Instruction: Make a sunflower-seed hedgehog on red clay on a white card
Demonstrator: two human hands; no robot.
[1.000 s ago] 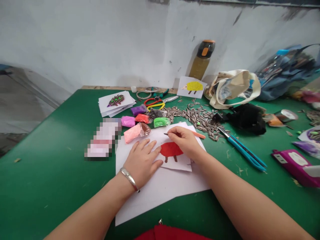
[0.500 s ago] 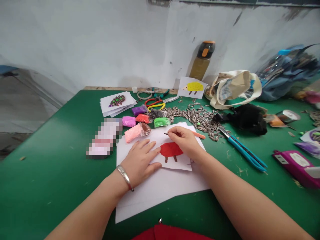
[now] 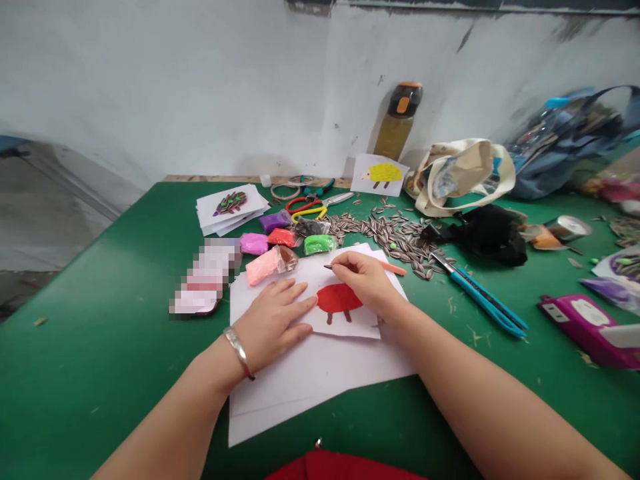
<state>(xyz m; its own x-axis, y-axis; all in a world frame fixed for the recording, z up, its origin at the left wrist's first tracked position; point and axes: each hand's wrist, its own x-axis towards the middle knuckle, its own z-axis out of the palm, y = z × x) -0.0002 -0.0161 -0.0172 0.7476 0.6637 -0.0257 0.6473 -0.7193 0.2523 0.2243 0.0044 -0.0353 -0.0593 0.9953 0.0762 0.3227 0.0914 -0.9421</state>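
My left hand [image 3: 275, 323] lies flat with its fingers spread on white paper [image 3: 300, 393], its fingertips at the left edge of a red shape [image 3: 339, 298] with two brown legs. My right hand [image 3: 365, 280] pinches a sunflower seed [image 3: 329, 267] between thumb and fingertips, just above the red shape. Wrapped clay packets lie beyond the paper: a pale pink one [image 3: 263, 265], a green one [image 3: 320, 245] and a red one [image 3: 283, 237]. A heap of sunflower seeds [image 3: 395, 233] spreads behind my right hand.
A blue cutter [image 3: 487, 300] and a magenta case [image 3: 590, 327] lie to the right. Scissors [image 3: 310, 210], stacked picture cards [image 3: 233, 207], a yellow hedgehog card [image 3: 381, 175], a bottle [image 3: 399, 120] and a cream bag [image 3: 465, 177] stand or lie toward the wall. A phone [image 3: 207, 277] is left.
The whole view has shifted slightly, so most things sit a little further left. My left hand has drawn back slightly from the red shape; my right hand keeps its pinch.
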